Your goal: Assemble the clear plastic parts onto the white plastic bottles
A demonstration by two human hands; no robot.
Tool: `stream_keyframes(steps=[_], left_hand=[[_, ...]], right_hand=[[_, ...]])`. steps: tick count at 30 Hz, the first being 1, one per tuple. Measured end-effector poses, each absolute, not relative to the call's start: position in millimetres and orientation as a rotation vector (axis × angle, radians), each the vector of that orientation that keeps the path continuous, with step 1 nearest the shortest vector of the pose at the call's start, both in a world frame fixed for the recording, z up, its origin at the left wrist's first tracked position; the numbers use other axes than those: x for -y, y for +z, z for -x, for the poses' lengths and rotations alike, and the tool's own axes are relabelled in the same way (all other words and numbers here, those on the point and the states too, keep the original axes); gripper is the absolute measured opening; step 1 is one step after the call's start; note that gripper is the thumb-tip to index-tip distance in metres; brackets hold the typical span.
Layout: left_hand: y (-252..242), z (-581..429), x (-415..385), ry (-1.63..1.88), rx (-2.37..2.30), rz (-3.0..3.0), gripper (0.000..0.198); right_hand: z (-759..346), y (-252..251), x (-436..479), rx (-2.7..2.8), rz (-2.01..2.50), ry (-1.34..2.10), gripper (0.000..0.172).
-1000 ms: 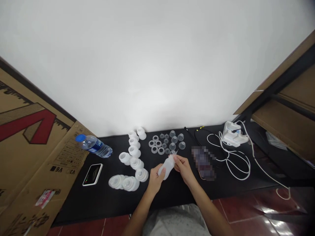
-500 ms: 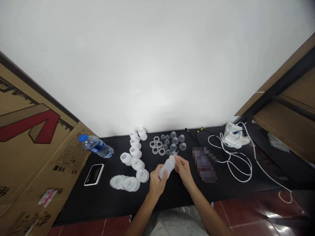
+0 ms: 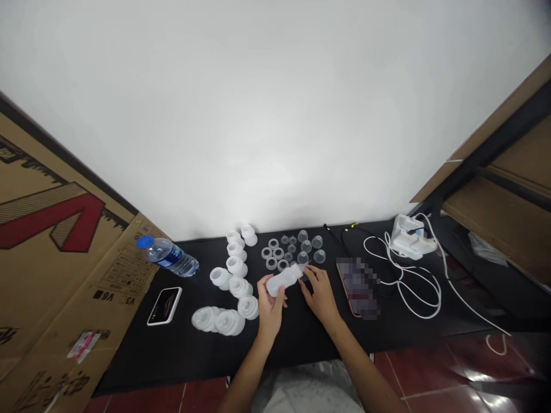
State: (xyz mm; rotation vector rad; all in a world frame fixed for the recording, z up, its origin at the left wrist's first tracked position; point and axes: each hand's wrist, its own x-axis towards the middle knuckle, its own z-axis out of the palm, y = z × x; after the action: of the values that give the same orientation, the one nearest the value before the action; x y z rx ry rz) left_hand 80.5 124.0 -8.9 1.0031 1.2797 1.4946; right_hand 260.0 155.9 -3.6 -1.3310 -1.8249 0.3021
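In my left hand [image 3: 271, 304] is a frosted white baby bottle [image 3: 282, 281], tilted with its neck to the upper right. My right hand [image 3: 321, 295] reaches in beside that neck, thumb and fingers apart, close to a clear piece whose outline is hard to make out. Behind the hands lie several white rings [image 3: 278, 253], small clear nipples [image 3: 291, 248] and clear dome caps [image 3: 318, 256]. Several open white bottles [image 3: 236, 266] stand to the left, and some nearer ones [image 3: 230, 322] have clear tops on.
A water bottle [image 3: 172, 258] lies on its side at the left, near a white-framed device [image 3: 164, 306] and a cardboard box [image 3: 64, 275]. On the right are a phone [image 3: 357, 287], white cables [image 3: 402, 281] and a white power strip [image 3: 411, 238]. A white wall [image 3: 275, 115] rises behind the black table [image 3: 193, 358].
The held bottle has shifted left and tipped closer to level. My right hand has left its pinch at the bottle's neck, and its fingers have spread lower beside it.
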Motion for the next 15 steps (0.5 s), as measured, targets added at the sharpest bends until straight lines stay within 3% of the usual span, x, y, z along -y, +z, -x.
stream_keyframes(steps=[4, 9, 15], left_hand=[[-7.4, -78.7, -124.1, 1.487, -1.325, -1.029, 0.057], [-7.3, -77.7, -123.7, 1.47, -1.341, -1.008, 0.062], [-8.0, -75.3, -123.4, 1.4, -1.363, -1.081, 0.069]], right_hand=[[-264.3, -8.8, -156.8, 1.568, 1.341, 0.466, 0.023], [-277.2, -11.3, -162.9, 0.969, 1.253, 0.809, 0.04], [-282.9, -4.3, -163.6, 0.73, 1.116, 0.945, 0.042]])
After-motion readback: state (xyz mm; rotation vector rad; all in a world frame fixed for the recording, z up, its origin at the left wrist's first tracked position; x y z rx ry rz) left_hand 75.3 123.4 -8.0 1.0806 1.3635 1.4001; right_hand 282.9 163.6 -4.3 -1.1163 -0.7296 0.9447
